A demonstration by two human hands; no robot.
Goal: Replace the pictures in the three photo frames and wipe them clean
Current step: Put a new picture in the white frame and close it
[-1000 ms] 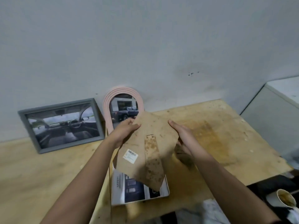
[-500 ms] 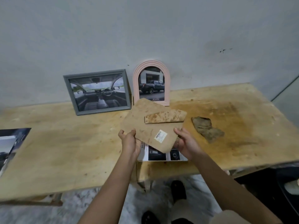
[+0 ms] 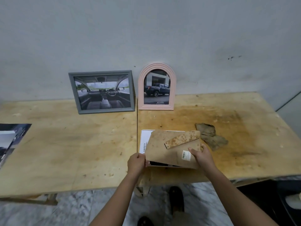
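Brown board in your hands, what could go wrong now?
The backing board sits crooked over the printed sheet, so pressing it down could crease the sheet or trap it askew. Both lie close to the front edge of the table; a nudge might slide them off. The left hand and right hand hold only the board's edges, so it could slip.

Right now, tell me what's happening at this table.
A person's left hand and right hand grip a brown backing board by its edges, holding it over a printed sheet lying flat on the table. A grey frame and a pink arched frame stand against the wall, each showing a car picture. A rag lies to the right.
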